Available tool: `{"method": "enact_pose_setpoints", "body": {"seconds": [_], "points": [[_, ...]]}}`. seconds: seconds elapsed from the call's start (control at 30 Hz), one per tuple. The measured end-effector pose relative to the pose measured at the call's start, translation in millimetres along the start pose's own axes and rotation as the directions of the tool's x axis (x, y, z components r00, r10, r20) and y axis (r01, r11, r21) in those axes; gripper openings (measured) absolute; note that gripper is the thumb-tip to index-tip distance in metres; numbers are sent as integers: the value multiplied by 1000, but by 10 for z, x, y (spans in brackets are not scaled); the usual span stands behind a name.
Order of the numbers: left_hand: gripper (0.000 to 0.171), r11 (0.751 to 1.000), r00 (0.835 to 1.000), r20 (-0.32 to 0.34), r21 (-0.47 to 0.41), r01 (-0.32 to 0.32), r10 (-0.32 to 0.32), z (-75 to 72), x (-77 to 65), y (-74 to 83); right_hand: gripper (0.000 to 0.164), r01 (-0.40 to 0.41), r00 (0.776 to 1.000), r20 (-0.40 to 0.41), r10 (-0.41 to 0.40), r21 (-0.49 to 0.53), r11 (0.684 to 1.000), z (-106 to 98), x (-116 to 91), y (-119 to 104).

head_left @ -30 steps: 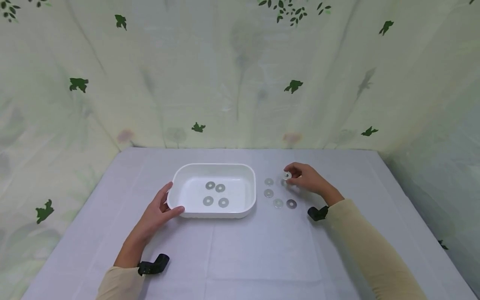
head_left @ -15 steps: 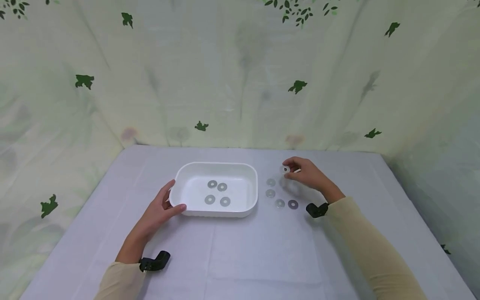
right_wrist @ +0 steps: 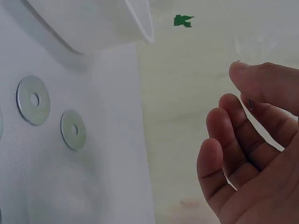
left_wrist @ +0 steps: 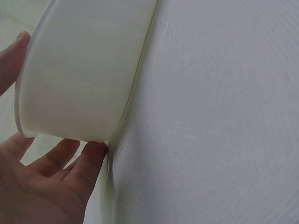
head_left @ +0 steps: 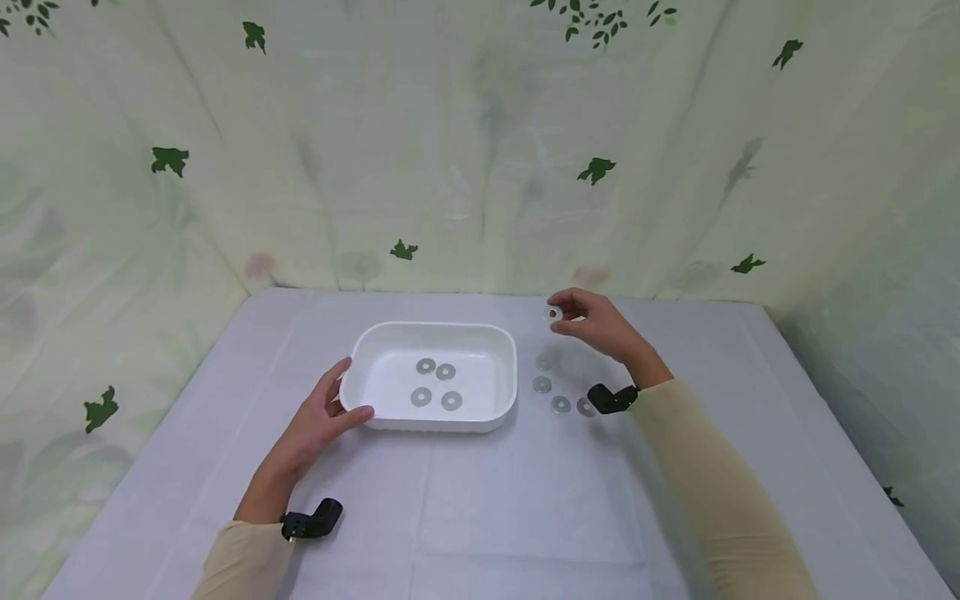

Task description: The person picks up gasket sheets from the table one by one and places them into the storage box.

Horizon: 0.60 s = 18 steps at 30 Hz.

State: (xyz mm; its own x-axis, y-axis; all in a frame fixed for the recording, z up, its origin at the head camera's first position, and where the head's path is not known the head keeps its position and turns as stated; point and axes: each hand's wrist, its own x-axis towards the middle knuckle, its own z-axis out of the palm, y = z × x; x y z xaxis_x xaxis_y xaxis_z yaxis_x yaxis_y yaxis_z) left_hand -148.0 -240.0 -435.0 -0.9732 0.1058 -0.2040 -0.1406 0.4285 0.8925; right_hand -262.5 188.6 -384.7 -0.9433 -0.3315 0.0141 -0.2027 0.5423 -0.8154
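A white rectangular tray (head_left: 429, 423) stands on the table with several flat grey washers (head_left: 421, 397) lying apart inside it. My left hand (head_left: 320, 422) grips its left end. In the left wrist view the thumb (left_wrist: 14, 60) is at the rim and the fingers touch the outer wall. To the right of the tray, above the table's far part, my right hand (head_left: 592, 321) pinches a washer (head_left: 552, 314) between thumb and fingers. That washer is nearly hidden in the right wrist view. Several more washers (head_left: 542, 384) lie flat on the cloth, right of the tray.
A white cloth (head_left: 480, 508) covers the table. Behind it hangs a pale curtain (head_left: 480, 167) with green leaf and bird shapes. Black wrist cameras (head_left: 611, 398) sit on both wrists; the right one partly covers a loose washer (head_left: 584, 407).
My right hand has lifted the pinched washer and carried it up, away from the loose washers and slightly left toward the tray's far side. My left hand stays on the tray.
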Motion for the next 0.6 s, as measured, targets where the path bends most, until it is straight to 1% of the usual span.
{"method": "enact_pose_setpoints", "body": {"seconds": [0.13, 0.33, 0.6], "points": [[99, 1000, 1000, -2, -2, 3, -3, -1, 0, -8, 40, 32, 999, 18, -32, 16, 999, 84, 68, -97], [99, 1000, 1000, -10, 5, 2, -2, -9, -1, -15, 40, 34, 998, 52, -34, 8, 999, 206, 168, -235], [99, 1000, 1000, -8, 5, 6, -6, -15, 9, -6, 39, 45, 989, 140, -52, 51, 998, 341, 216, -379]]}}
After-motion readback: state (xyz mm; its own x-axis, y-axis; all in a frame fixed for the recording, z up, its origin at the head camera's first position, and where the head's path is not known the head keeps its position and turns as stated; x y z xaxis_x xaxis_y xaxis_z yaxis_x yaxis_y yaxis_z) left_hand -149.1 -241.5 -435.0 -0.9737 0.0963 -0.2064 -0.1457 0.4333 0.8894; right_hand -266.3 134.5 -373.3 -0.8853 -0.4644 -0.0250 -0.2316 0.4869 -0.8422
